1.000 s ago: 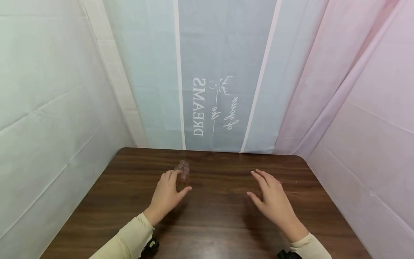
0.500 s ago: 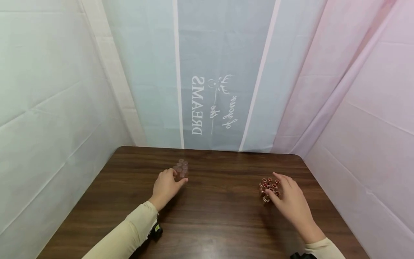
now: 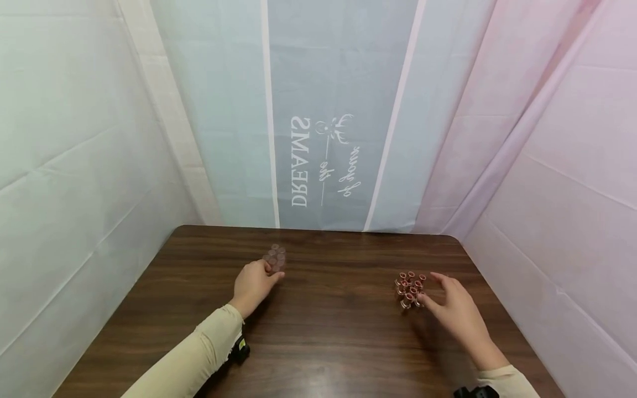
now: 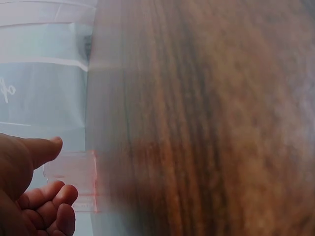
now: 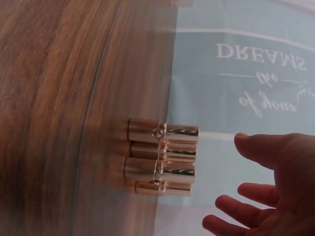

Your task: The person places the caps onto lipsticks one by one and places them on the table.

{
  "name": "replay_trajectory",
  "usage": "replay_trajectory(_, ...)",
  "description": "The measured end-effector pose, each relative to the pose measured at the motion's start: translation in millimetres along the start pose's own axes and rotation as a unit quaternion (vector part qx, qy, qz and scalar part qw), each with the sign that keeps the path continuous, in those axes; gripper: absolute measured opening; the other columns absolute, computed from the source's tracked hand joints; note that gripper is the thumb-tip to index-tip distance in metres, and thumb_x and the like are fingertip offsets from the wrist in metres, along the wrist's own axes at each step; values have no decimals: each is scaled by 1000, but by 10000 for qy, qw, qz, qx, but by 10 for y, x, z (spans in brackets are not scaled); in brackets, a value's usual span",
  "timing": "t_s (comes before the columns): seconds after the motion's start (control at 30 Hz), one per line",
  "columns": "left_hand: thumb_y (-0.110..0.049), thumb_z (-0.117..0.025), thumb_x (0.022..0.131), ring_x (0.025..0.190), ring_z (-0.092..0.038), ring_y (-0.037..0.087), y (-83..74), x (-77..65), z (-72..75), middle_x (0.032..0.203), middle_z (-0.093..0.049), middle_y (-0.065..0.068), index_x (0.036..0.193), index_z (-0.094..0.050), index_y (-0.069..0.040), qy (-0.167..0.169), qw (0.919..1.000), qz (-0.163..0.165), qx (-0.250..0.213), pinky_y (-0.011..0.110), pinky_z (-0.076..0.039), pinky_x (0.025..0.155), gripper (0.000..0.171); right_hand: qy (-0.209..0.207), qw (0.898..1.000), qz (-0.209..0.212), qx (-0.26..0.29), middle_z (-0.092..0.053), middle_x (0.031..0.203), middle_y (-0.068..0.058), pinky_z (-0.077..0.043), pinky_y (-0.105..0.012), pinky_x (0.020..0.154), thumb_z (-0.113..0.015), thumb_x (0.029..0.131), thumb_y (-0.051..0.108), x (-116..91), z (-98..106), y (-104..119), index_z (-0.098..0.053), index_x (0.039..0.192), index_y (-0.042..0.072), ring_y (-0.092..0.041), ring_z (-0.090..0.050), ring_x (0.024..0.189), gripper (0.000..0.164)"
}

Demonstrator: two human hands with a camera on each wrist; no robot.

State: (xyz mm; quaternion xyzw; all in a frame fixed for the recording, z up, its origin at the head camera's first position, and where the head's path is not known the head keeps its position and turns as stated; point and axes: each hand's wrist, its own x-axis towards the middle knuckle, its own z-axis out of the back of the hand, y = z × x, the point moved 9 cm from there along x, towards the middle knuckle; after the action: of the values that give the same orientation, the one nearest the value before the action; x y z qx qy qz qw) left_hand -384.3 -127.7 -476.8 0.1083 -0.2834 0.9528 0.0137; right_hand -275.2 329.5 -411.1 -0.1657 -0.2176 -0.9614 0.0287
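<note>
A cluster of clear, pinkish see-through cylinders (image 3: 276,256) stands on the wooden table (image 3: 318,326) at the left, faint against the wood. My left hand (image 3: 252,284) is at their near side, fingers loosely bent and thumb extended. In the left wrist view the clear cylinders (image 4: 74,172) show beyond the thumb and fingers, with no grip visible. Several shiny rose-gold tubes, perhaps empty lipstick tubes (image 3: 410,288), stand upright in a group at the right. My right hand (image 3: 459,309) is just right of them, thumb and fingers spread, apart from the tubes (image 5: 162,155) in the right wrist view.
A blue-grey cloth with white lettering (image 3: 323,160) hangs behind the table's far edge. Pale cloth walls (image 3: 89,182) stand at both sides. Bare wood lies between the two groups.
My right hand has moved right and toward me, away from the rose-gold tubes, which its fingers hid at first. The left hand has drawn its fingers and thumb nearer together beside the clear cylinders.
</note>
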Motion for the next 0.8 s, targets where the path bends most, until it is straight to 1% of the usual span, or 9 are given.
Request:
replay_trajectory(0.17,-40,-73,83,67,-61,15,-1,9,44,82,-70,1,84,-68,-14,-75,9999,-103,-53,35,-49,58,27,416,9989,-219,11,-57,125,-25,-43,-58,90,-72,85,42,49,-93,-101,-47,135,-2,-43,-53,116,71)
replay_trajectory(0.3,-37,-73,83,64,-58,14,1,-6,65,76,-66,-2,79,-65,-16,-101,9998,-158,-87,32,-46,56,23,757,9964,-386,-36,-59,124,-24,-45,-57,89,-75,82,43,66,-194,-202,-49,133,-2,-43,-56,113,73)
replay_trajectory(0.47,-35,-73,83,61,-54,11,-27,-43,76,74,-63,-4,80,-63,-17,28,9995,-292,-114,30,-43,55,20,1034,9931,-548,-49,-63,120,-22,-47,-54,85,-77,78,44,56,-315,-326,-57,124,-1,-41,-59,107,67)
replay_trajectory(0.6,-35,-73,82,63,-53,11,-65,-85,106,75,-62,-5,82,-63,-18,110,9991,-397,-130,29,-44,57,20,1235,9903,-640,32,-66,117,-19,-46,-54,86,-79,77,41,36,-437,-420,-60,122,2,-40,-60,108,62)
replay_trajectory(0.67,-35,-74,81,67,-53,11,-93,-102,122,77,-62,-5,84,-63,-18,202,9985,-480,-183,29,-44,59,21,1361,9882,-695,100,-66,115,-17,-46,-54,86,-80,76,40,22,-500,-468,-60,122,3,-39,-60,108,62)
replay_trajectory(0.8,-35,-75,82,73,-55,9,-166,-109,188,82,-62,-6,87,-61,-20,468,9943,-759,-580,28,-46,65,21,1530,9850,-763,240,-68,110,-14,-48,-51,83,-81,75,36,36,-593,-512,-60,120,2,-34,-62,104,60)
